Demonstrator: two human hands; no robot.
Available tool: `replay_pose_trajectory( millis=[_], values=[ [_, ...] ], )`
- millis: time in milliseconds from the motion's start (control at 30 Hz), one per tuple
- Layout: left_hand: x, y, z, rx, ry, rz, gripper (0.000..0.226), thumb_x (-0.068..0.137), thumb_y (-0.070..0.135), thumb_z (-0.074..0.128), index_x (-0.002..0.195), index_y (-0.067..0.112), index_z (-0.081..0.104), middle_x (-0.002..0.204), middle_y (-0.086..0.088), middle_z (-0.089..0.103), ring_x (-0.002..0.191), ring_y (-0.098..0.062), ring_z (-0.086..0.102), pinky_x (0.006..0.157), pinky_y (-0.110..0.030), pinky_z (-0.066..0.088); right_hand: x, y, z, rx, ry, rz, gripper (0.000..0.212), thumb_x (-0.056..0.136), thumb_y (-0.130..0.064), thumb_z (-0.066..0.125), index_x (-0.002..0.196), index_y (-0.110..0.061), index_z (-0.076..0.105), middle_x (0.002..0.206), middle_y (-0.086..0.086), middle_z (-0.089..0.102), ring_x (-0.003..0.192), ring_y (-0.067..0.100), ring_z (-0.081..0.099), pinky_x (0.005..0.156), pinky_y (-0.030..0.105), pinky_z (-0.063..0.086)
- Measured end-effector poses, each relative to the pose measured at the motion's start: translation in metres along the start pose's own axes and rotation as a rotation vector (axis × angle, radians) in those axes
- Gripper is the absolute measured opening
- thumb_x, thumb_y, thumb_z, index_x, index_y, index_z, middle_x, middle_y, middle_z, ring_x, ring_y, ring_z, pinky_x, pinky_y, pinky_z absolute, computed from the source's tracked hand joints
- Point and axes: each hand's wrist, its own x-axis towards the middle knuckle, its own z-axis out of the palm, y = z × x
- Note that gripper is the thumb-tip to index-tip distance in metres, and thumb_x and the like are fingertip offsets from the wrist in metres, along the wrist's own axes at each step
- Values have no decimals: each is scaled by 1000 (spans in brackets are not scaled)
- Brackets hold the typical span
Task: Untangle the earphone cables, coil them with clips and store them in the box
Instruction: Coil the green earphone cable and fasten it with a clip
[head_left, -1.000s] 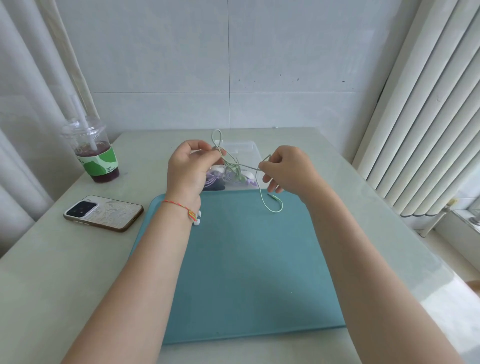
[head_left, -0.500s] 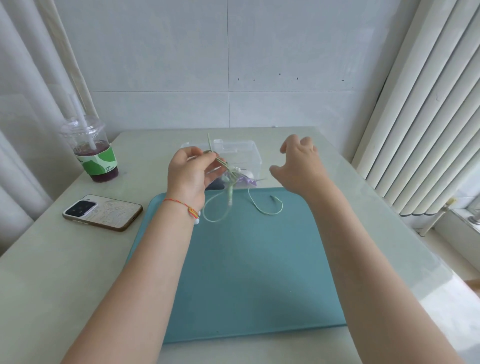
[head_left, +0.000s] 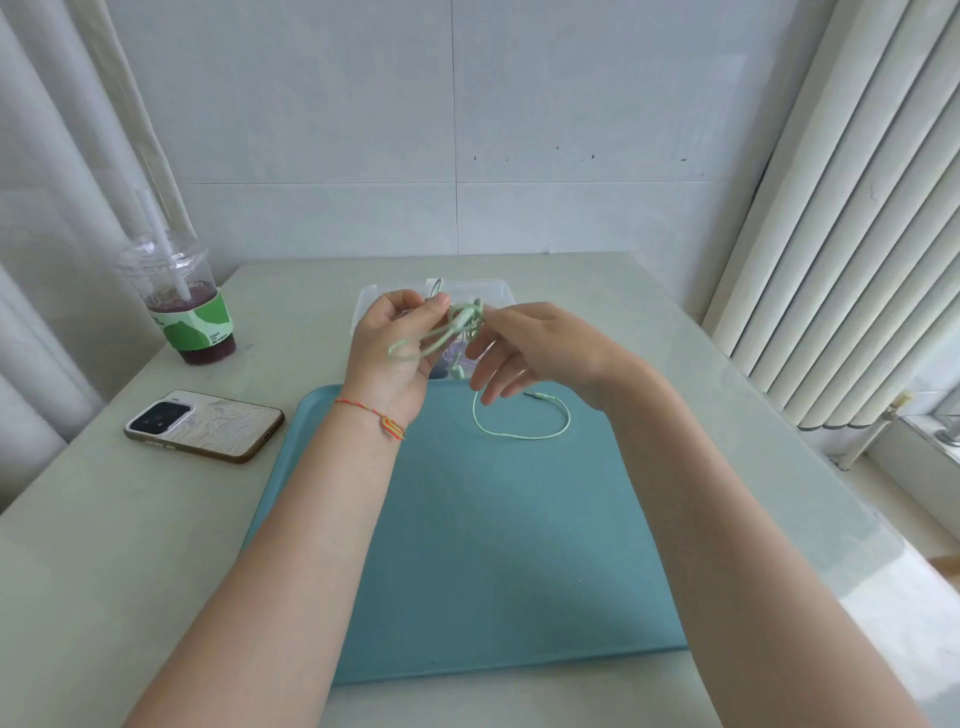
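Your left hand (head_left: 397, 358) pinched green cable (head_left: 457, 325) bundle above tray (head_left: 498, 545), anchoring coil. Your right hand (head_left: 524, 348) met bundle, fingers (head_left: 483, 364) loosely spread, apparently to wind slack. Plug end trailed on tray; box (head_left: 498, 291) waited behind.

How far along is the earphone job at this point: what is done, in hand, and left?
Done: purple cabling seems to lie already in the clear box, partly hidden. In hand: the left hand pinches the green earphone cable in loose loops; the right hand touches the bundle with straight fingers, and the plug end trails on the teal tray. Left: finish coiling, clip, box it. No clip visible.
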Motion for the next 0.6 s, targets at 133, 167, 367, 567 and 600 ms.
replay_pose_trajectory(
  millis=[133,167,367,567,600],
  values=[
    [-2,-3,3,85,10,39,25,87,-8,61,78,12,49,78,-14,59,63,-22,65,55,-24,51,0,0,-4,141,-7,72,60,101,-46,31,103,4,63,86,21,73,78,38,70,79,44,56],
    [-3,-3,4,110,14,49,24,87,-7,61,78,12,50,78,-13,58,61,-19,66,58,-24,53,0,0,-5,126,-5,69,55,100,-45,36,103,2,63,86,21,73,79,38,71,78,43,56],
    [-4,-5,3,205,62,36,21,85,-11,62,80,7,53,80,-13,57,68,-22,66,71,-25,59,4,12,-13,-28,76,68,25,88,0,53,112,-3,56,85,16,72,66,24,69,68,33,59],
    [-2,-8,-13,1123,171,104,13,80,23,71,78,17,60,78,1,63,65,-18,59,61,-27,45,7,22,-23,-140,135,76,26,83,-1,56,108,-7,59,89,11,74,64,21,57,60,31,46],
    [-3,-7,-12,1236,160,184,11,80,28,69,78,20,62,78,5,61,71,-17,57,63,-26,40,6,22,-23,-146,131,74,23,83,-1,58,105,-6,61,89,12,74,61,20,53,55,27,41]
  ],
)
